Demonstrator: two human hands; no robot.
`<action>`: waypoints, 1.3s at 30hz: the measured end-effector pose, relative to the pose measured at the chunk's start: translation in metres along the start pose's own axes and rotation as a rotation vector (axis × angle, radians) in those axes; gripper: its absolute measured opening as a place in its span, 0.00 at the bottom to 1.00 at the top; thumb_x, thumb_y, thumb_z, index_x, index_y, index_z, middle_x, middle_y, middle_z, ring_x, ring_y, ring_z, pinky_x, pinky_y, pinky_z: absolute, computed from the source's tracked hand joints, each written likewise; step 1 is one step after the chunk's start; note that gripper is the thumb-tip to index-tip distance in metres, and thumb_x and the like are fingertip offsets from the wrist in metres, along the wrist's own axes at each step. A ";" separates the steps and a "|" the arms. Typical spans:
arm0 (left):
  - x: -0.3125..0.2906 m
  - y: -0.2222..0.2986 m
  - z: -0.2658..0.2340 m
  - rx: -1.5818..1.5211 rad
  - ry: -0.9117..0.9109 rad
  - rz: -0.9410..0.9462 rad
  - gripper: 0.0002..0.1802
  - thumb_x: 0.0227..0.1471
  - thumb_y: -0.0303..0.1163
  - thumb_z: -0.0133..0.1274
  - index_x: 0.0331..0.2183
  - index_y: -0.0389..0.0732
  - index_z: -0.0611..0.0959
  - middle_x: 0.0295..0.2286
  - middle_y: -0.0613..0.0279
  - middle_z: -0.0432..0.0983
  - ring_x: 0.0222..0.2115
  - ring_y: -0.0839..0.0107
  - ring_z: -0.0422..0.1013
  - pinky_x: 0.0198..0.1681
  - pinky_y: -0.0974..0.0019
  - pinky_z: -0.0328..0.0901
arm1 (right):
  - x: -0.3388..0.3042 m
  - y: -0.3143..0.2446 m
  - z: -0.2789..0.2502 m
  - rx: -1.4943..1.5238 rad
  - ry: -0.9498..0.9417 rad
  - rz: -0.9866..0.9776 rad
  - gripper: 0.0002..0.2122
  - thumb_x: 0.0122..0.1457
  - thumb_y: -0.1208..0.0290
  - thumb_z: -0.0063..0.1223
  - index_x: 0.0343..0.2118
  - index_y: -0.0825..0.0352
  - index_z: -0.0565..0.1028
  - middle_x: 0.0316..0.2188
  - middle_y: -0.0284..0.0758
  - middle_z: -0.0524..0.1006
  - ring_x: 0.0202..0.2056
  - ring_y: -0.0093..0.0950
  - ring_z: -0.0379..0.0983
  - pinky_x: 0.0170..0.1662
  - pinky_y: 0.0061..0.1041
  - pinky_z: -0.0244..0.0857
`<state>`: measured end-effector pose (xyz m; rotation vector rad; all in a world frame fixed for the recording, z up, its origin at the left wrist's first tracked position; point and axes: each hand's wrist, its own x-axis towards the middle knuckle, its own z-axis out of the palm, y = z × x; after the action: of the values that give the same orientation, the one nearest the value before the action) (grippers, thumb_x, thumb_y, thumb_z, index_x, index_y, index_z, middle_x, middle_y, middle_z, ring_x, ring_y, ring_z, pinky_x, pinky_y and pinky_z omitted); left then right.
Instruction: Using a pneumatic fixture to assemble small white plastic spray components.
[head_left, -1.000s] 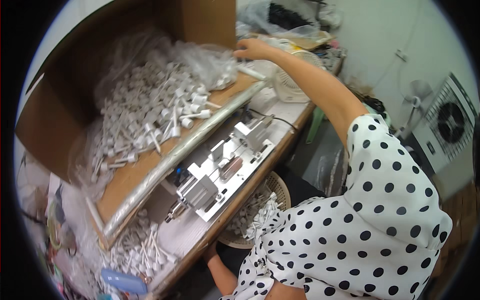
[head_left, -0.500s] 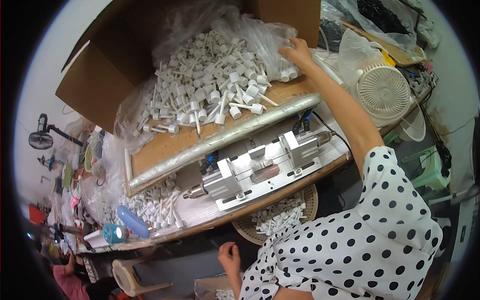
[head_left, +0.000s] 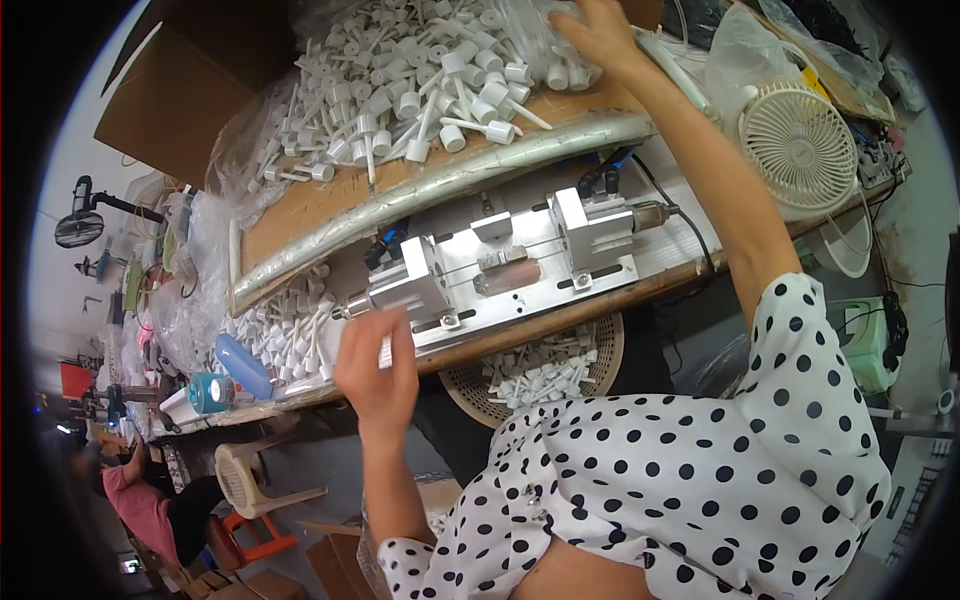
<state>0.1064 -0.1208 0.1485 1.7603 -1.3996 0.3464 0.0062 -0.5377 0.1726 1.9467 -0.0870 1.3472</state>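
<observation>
My right hand (head_left: 604,38) is at the top of the view, its fingers closed on the edge of a clear plastic bag (head_left: 535,40). Beside and under the bag lies a heap of white caps with thin stems (head_left: 400,75), spilling over a cardboard sheet. My left hand (head_left: 375,370) is raised at the left end of a silver metal fixture (head_left: 500,270), over the bench edge. Motion blurs its bent fingers, and whether they hold anything cannot be made out. Two blocks with rods between them stand on the fixture's base.
A beige basket (head_left: 606,370) of white parts sits below the bench edge. More white parts (head_left: 290,335) lie left of the fixture, by a blue case (head_left: 243,366). A white fan (head_left: 800,150) stands at right. A person in pink (head_left: 145,500) is at far left.
My left hand has risen from beside my body to the fixture's left end. The right hand stays at the bag. The whole view has shifted, so the bench appears higher.
</observation>
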 end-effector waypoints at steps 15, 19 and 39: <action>0.137 -0.043 0.084 0.204 -0.119 -0.023 0.13 0.38 0.27 0.53 0.32 0.37 0.75 0.26 0.52 0.73 0.28 0.56 0.70 0.32 0.59 0.64 | 0.059 -0.083 -0.075 0.712 -0.728 0.637 0.18 0.46 0.71 0.51 0.44 0.62 0.71 0.28 0.41 0.77 0.33 0.32 0.74 0.38 0.28 0.66; 0.098 -0.019 0.051 -0.073 0.055 -0.023 0.09 0.39 0.25 0.51 0.29 0.36 0.77 0.26 0.55 0.72 0.26 0.65 0.69 0.28 0.65 0.64 | 0.051 -0.076 -0.112 1.304 -0.735 1.006 0.15 0.48 0.70 0.53 0.40 0.68 0.72 0.36 0.35 0.72 0.39 0.24 0.67 0.41 0.23 0.60; -0.015 0.043 0.088 -0.012 -0.229 0.025 0.12 0.40 0.21 0.52 0.32 0.31 0.72 0.38 0.47 0.67 0.36 0.51 0.68 0.38 0.59 0.64 | 0.024 -0.132 -0.205 1.102 -0.302 0.711 0.14 0.43 0.72 0.59 0.36 0.61 0.77 0.25 0.28 0.73 0.35 0.26 0.64 0.36 0.22 0.60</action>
<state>0.0389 -0.1777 0.1035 1.8187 -1.5811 0.1519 -0.0829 -0.3099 0.1543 3.2624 -0.2339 1.7143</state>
